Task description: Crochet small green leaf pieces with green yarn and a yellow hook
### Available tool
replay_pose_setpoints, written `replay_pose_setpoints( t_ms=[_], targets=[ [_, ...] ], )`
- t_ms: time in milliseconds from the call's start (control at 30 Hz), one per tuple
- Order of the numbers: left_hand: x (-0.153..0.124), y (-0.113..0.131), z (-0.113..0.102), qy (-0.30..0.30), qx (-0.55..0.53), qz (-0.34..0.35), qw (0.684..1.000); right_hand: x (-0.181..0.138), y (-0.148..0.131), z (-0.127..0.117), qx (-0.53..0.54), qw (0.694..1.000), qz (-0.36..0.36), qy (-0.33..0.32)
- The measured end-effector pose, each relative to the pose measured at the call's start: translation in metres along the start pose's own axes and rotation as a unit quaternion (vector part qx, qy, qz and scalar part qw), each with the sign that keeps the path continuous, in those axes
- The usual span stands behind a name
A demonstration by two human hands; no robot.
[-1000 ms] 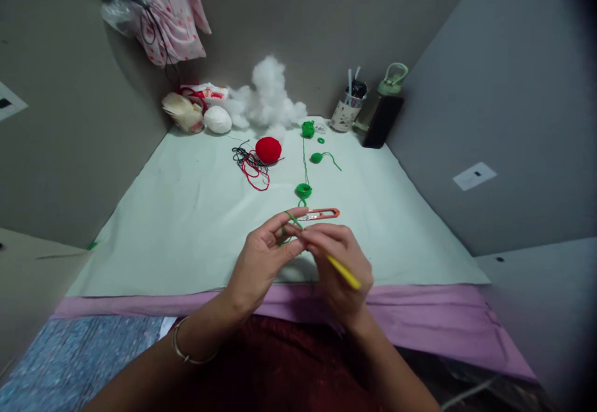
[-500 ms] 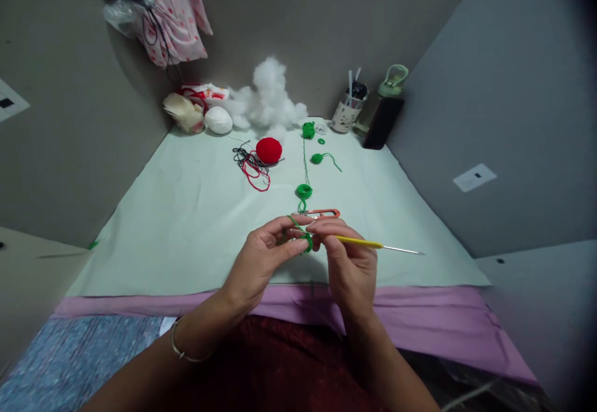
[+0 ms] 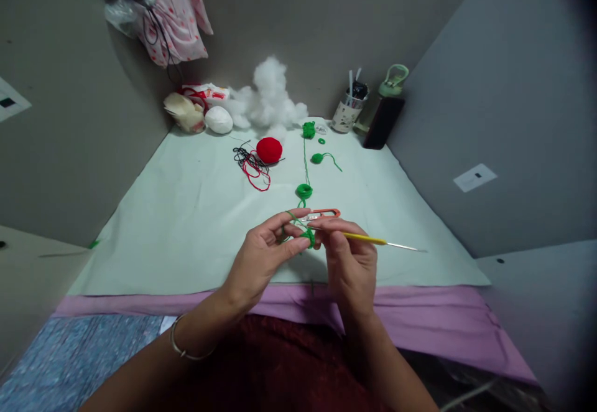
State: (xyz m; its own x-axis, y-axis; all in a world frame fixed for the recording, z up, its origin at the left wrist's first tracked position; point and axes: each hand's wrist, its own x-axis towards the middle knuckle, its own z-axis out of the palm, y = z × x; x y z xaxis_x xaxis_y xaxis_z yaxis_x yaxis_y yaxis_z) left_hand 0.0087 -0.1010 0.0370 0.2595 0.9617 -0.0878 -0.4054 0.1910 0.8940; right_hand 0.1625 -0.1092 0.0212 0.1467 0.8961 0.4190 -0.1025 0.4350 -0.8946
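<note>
Above a pale-covered table [image 3: 186, 231], a person holds a small green crocheted piece [image 3: 309, 238] in front of them, near the table's front edge. The left hand [image 3: 261, 256] pinches its near side between thumb and fingers, while a green strand [image 3: 291, 215] runs over the raised forefinger. A thin bracelet [image 3: 173, 337] circles that wrist. The right hand [image 3: 352, 269], thumb and fingers pressed together, grips a yellow-handled crochet hook [image 3: 364, 238], one metal end pointing out to the right, the other directed at the green piece; whether that tip sits in a stitch is too small to tell.

Just beyond the fingertips lie orange-handled snips [image 3: 332, 213], with a coil of green yarn [image 3: 304, 191] behind them. A thin green line leads from the coil back to a green bundle [image 3: 308, 129]. To the right of that line rest a green oval with a loose tail [image 3: 317, 159] and a little green ring [image 3: 321, 141]. To its left, a red ball [image 3: 269, 150] sits beside tangled black and red yarn [image 3: 242, 158]. Along the back wall stand a heap of white stuffing [image 3: 270, 94], a white ball [image 3: 219, 120], a cup of pens [image 3: 344, 117] and a green-topped bottle [image 3: 392, 86].
</note>
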Motion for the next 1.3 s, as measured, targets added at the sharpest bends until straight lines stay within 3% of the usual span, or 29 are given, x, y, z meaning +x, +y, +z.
replay_pose_setpoints(
  t_ms=[133, 300, 433, 567, 800, 867, 967, 1000, 1067, 1167, 1233, 1300],
  targets=[
    [0.002, -0.001, -0.002, 0.003, -0.018, -0.004, 1.0, 0.004, 0.001, -0.002, 0.075, 0.996, 0.045, -0.015],
    [-0.001, 0.0, -0.003, 0.02, 0.013, 0.005, 1.0, 0.005, -0.004, -0.005, 0.091, 0.995, 0.032, -0.037],
    [-0.003, 0.002, -0.005, 0.016, 0.045, 0.021, 0.999, 0.001, -0.009, -0.007, 0.014, 0.999, -0.011, -0.038],
    [-0.002, 0.003, -0.005, 0.024, 0.086, 0.057, 0.994, -0.004, -0.013, -0.009, -0.098, 0.989, -0.102, -0.052],
    [-0.004, 0.0, -0.002, 0.056, 0.134, 0.105, 0.984, -0.006, -0.006, -0.01, -0.266, 0.919, -0.272, -0.106],
    [-0.004, -0.001, 0.0, 0.052, 0.067, 0.076, 0.993, -0.007, 0.0, -0.01, -0.326, 0.883, -0.326, -0.092],
    [-0.002, -0.001, 0.0, 0.004, -0.081, -0.032, 0.996, -0.01, 0.005, -0.011, -0.385, 0.834, -0.39, -0.071],
    [-0.001, -0.001, -0.001, -0.012, -0.119, -0.07, 0.99, -0.01, 0.005, -0.011, -0.375, 0.842, -0.382, -0.068],
    [0.002, 0.0, -0.003, -0.021, -0.158, -0.112, 0.981, -0.01, 0.002, -0.01, -0.307, 0.9, -0.304, -0.052],
    [0.004, 0.0, -0.004, 0.008, -0.141, -0.079, 0.987, -0.005, -0.004, -0.007, -0.13, 0.981, -0.147, -0.001],
    [0.002, -0.001, -0.002, 0.02, -0.108, -0.033, 0.993, -0.001, -0.005, -0.003, -0.041, 0.995, -0.086, -0.001],
    [0.0, -0.002, 0.0, 0.01, -0.076, -0.003, 0.997, 0.001, -0.005, 0.0, -0.031, 0.996, -0.077, -0.016]
  ],
)
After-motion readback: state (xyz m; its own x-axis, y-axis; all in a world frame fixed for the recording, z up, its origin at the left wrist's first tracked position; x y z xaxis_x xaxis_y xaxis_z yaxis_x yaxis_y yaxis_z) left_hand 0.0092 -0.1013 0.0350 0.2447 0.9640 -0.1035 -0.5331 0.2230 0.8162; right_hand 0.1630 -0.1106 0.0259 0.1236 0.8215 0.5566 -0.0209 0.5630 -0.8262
